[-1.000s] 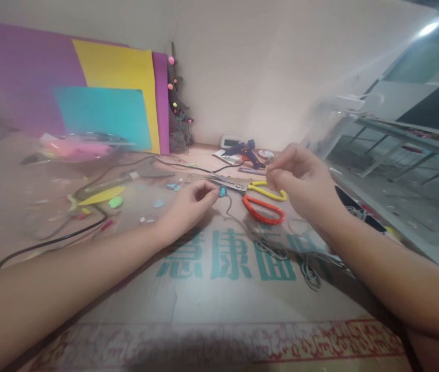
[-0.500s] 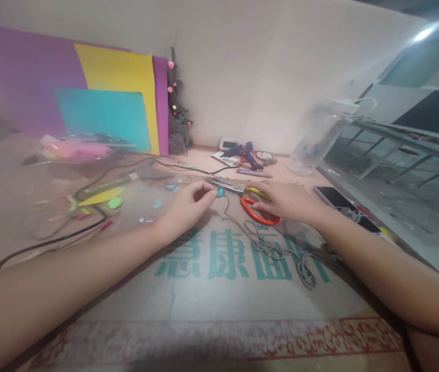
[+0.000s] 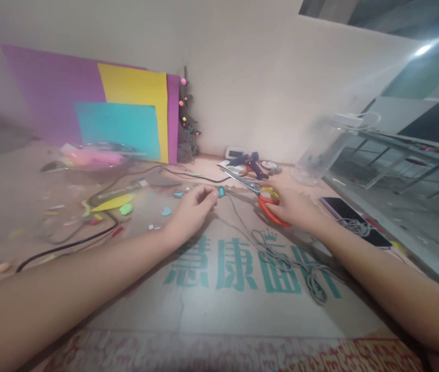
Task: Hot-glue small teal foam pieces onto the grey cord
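My left hand [image 3: 199, 204] pinches a small teal piece [image 3: 221, 191] at its fingertips, with a thin grey cord [image 3: 237, 212] running down from it. The cord trails into a loose tangle on the printed sheet [image 3: 219, 310]. My right hand [image 3: 291, 204] is wrapped round the orange and yellow handles of the scissors [image 3: 256, 187]. Their blades point up and left, beyond the teal piece and apart from it. Whether the blades are parted is hard to tell.
At the back lie a dark glue gun [image 3: 256, 168] and a white device [image 3: 236, 152]. A phone [image 3: 353, 219] is at the right, near a clear container [image 3: 312, 157]. Coloured boards [image 3: 122, 129] lean on the wall. A green piece [image 3: 126, 209] and a black cable [image 3: 72, 237] are left.
The scissors have been lifted and moved right, away from the teal piece, with my right hand closed round the handles. The whole view has shifted slightly.
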`<state>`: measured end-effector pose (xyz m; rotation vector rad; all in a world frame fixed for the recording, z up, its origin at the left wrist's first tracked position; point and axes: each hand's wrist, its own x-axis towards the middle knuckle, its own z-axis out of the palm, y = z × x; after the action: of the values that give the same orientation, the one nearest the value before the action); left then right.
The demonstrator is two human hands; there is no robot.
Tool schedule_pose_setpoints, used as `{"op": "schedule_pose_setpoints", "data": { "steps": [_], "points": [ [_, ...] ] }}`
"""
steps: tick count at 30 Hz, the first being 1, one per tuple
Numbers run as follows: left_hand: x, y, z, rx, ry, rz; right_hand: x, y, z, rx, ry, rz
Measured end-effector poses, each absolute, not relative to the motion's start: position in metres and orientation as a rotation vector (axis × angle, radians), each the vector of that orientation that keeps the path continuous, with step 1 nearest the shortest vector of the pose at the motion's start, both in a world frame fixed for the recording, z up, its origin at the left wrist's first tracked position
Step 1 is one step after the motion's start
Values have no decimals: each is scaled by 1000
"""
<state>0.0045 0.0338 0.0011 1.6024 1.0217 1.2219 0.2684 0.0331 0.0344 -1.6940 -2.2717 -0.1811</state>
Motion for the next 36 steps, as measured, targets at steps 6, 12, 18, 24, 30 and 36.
{"op": "schedule_pose_setpoints", "data": {
  "steps": [6, 12, 18, 24, 30, 36],
  "points": [
    [4, 39, -2, 1416, 968, 1282, 282, 46, 25, -1543, -2153, -197],
    [4, 40, -3, 1314, 926, 1326, 295, 52, 19, -1270, -2243, -730],
    [4, 40, -2, 1278, 899, 1332, 295, 47, 18, -1154, -2321, -814],
    [3, 39, -2, 1364, 917, 1295, 285, 40, 21, -1106, -2356, -787],
    [4, 36, 1, 1405, 926, 1205, 277, 36, 20, -1205, -2352, -692],
    [7, 36, -1, 1432, 926, 1154, 279, 36, 15, -1235, -2346, -690]
  ]
}}
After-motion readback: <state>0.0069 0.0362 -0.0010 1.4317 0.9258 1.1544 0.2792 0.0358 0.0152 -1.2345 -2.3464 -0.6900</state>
